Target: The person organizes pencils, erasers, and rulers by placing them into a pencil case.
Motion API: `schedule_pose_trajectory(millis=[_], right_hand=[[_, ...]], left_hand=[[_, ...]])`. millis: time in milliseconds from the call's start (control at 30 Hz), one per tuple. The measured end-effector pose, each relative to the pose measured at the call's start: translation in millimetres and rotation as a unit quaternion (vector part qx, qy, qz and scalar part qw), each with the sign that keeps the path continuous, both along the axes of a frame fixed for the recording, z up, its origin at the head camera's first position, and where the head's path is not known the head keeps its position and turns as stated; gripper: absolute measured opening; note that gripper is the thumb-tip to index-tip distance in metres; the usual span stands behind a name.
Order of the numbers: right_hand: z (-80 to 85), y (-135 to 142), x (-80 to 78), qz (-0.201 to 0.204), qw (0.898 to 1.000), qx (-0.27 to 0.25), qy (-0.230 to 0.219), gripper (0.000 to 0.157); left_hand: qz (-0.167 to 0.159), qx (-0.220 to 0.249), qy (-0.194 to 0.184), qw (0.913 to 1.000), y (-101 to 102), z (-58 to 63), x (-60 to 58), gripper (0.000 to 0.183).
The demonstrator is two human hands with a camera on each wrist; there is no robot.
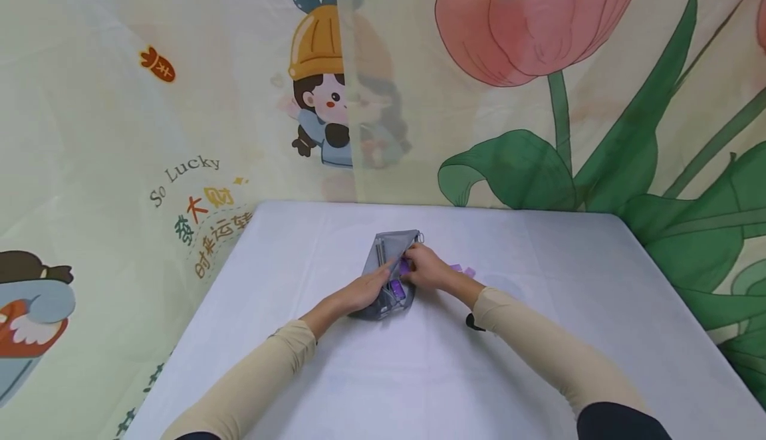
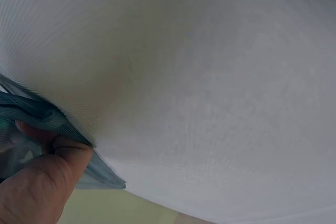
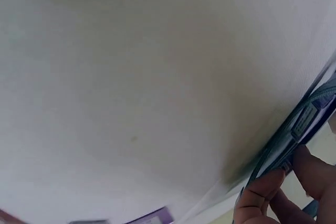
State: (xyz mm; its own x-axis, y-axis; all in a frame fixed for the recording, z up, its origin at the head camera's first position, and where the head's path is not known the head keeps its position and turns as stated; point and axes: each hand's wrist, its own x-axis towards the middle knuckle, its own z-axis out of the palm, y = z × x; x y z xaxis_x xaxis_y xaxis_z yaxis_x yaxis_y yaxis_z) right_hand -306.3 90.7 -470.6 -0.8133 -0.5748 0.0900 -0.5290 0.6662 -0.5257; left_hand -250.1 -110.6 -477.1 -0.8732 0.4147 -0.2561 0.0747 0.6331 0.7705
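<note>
Head: my left hand pinches the grey pouch, right hand a purple packet; holding the former taut should help.

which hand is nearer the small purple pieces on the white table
Right: the right hand is just left of those purple pieces; the left hand is farther left, gripping the grey mesh pouch.

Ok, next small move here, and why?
Probably ease the purple piece deeper into the grey mesh pouch with the right grip. That grip appears to pinch it at the pouch's edge, while the left grip holds the pouch's other side. More purple pieces lie on the white table.
</note>
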Motion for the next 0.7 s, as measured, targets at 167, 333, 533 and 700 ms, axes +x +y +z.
schedule_pose_trajectory(millis=[167,333,533,700], right_hand=[[-4.0,-11,-5.4,-0.048,0.998,-0.009,-0.037,0.027],[-7.4,-18,-6.9,-0.085,0.994,-0.022,-0.071,0.024],[-5.6,-16,-1.2,-0.091,0.989,-0.034,-0.109,0.024],[4.1,-7,13.6,-0.064,0.996,-0.022,-0.062,0.033]], left_hand=[[-0.005,0.008,0.002,1.0000,0,-0.6,-1.5,0.053],[-0.008,0.012,0.010,0.9999,0,0.1,-1.4,0.051],[-0.024,0.020,0.010,0.9995,-1,1.1,0.2,0.051],[-0.001,0.006,-0.008,0.9999,-2,3.8,1.9,0.053]])
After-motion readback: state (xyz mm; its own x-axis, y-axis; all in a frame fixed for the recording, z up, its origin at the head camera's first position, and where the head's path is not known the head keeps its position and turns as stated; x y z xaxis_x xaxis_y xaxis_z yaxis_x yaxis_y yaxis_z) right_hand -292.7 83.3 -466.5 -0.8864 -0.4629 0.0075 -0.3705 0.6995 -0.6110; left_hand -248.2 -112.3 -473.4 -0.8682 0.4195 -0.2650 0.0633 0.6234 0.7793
